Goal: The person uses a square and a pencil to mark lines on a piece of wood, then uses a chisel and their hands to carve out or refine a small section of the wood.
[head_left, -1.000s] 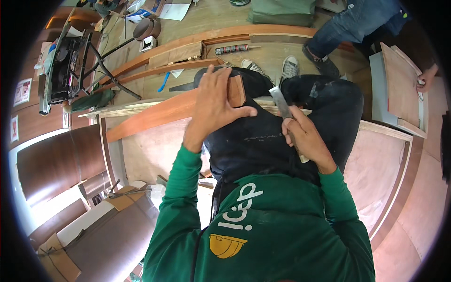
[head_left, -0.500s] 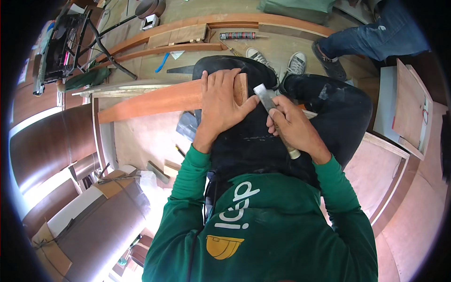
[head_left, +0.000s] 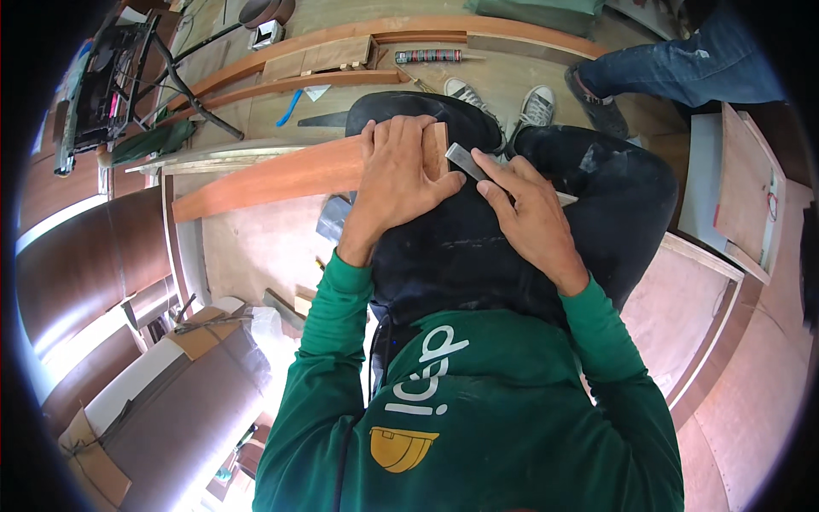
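Note:
Across my left thigh lies a reddish-brown wooden board (head_left: 273, 179), its cut end (head_left: 441, 147) facing right. My left hand (head_left: 398, 175) is wrapped over the board near that end, thumb pointing right. In my right hand (head_left: 531, 213) is a chisel (head_left: 471, 162) with a flat grey metal blade. My index finger stretches along the blade, and its tip is close to the lower corner of the board's end, beside my left thumb. Whether the tip touches the wood I cannot tell. My palm hides the chisel's handle.
A tube cartridge (head_left: 428, 56) and long wooden strips (head_left: 341, 78) lie on the floor ahead, with a blue tool (head_left: 290, 108) nearer. Another person's leg (head_left: 682, 75) is at the far right. A folding metal stand (head_left: 175, 72) is at far left, a wooden box (head_left: 751, 188) at right.
My right hand has turned the chisel flatter and brought its tip left and up against or near the board's end. The handle end has gone out of sight. My left hand keeps its hold.

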`<state>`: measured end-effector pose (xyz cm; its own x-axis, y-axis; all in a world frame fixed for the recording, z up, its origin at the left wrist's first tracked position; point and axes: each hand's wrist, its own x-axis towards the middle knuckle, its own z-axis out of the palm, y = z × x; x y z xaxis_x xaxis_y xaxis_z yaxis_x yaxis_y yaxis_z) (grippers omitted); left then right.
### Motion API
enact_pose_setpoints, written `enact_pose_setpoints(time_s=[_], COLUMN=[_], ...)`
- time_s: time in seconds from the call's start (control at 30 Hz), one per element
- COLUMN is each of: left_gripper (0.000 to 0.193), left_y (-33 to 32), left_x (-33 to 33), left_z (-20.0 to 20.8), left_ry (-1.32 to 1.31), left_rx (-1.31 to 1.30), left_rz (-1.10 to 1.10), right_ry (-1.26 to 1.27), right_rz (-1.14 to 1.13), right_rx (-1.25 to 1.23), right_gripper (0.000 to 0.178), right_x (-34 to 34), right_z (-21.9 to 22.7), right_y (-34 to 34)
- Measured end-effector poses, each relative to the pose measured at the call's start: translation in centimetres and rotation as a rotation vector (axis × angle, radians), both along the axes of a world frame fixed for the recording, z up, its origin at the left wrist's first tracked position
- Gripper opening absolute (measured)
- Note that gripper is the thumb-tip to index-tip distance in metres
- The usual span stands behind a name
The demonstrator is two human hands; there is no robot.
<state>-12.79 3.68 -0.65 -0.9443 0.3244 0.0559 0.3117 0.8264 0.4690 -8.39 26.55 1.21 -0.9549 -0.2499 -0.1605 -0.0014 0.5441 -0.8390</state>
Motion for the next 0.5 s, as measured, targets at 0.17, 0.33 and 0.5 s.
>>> enact_pose_setpoints(time_s=[0.17,0.33,0.5], left_gripper=[0.1,0.111,0.106], left_y=[-0.8,-0.8,-0.3], left_x=[-0.4,-0.3,-0.1], left_z=[0.8,0.7,0.1], left_ry=[-0.02,0.018,0.066], left_rx=[0.047,0.031,0.019], left_rz=[-0.106,-0.107,-0.069], right_ry=[0.029,0.035,0.033], right_rz=[0.038,0.04,0.059], right_rx=[0.006,0.036,0.023], right_gripper=[0.041,0.04,0.041], right_x=[0.3,0.9,1.0], right_z=[0.2,0.6,0.2], right_y=[0.1,0.1,0.3])
